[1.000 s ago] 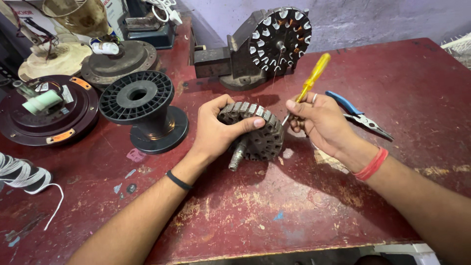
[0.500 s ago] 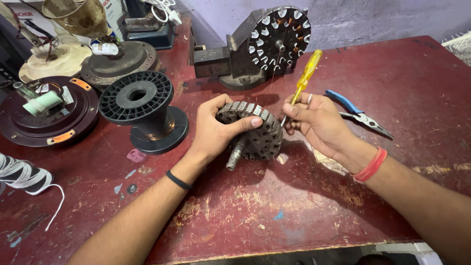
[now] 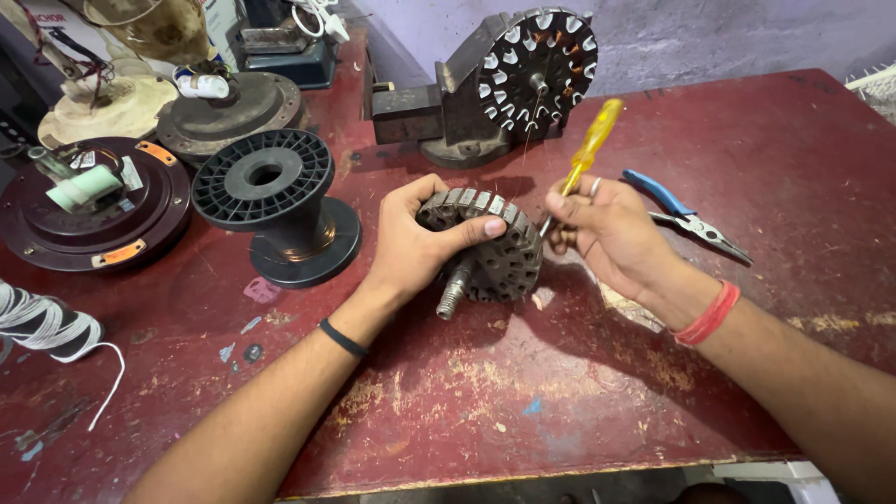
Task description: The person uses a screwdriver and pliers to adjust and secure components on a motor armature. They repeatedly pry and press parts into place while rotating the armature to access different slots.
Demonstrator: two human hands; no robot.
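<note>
My left hand point(image 3: 415, 243) grips a round slotted metal stator core point(image 3: 495, 254) tilted on the red table point(image 3: 765, 149), thumb across its toothed rim; a threaded shaft point(image 3: 451, 295) sticks out below. My right hand point(image 3: 611, 233) holds a yellow-handled screwdriver point(image 3: 590, 145), its tip against the core's right edge. Both wrists wear bands.
Blue-handled pliers point(image 3: 686, 215) lie just right of my right hand. A bench vise point(image 3: 467, 107) clamps another stator point(image 3: 534, 67) behind. A black plastic spool point(image 3: 280, 201) stands left, with dark round motor covers point(image 3: 93, 205) and a white cord bundle point(image 3: 42, 322) further left.
The screwdriver has swung more upright and its tip has moved closer to the core's rim. My left hand has kept its grip.
</note>
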